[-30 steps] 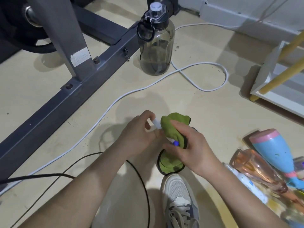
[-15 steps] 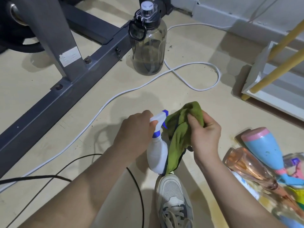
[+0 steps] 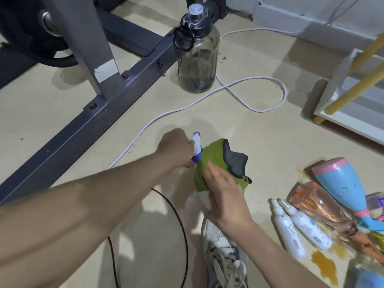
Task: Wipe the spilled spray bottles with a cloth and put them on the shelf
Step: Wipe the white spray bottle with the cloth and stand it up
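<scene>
My left hand (image 3: 176,147) grips the white and blue trigger head of a white spray bottle (image 3: 196,147) held low over the floor. A green cloth with a grey edge (image 3: 218,161) is wrapped over the bottle's body. My right hand (image 3: 225,194) curls round the cloth and the bottle under it. Only the nozzle and a strip of the bottle's base show. Several other spray bottles lie spilled at the lower right: two white ones (image 3: 299,227), a clear pink one (image 3: 318,206) and a blue and pink one (image 3: 340,183). The white shelf (image 3: 340,121) with yellow legs stands at the right.
An orange puddle (image 3: 325,266) stains the floor by the spilled bottles. A large dark water jug (image 3: 197,59) stands behind, next to a grey machine frame (image 3: 83,121). A white cable (image 3: 259,109) and a black cable (image 3: 182,225) cross the floor. My shoe (image 3: 223,252) is below the hands.
The bottle has tipped from upright to nearly level, its nozzle pointing left. My right hand has moved from pinching the hanging cloth to wrapping it round the bottle's body.
</scene>
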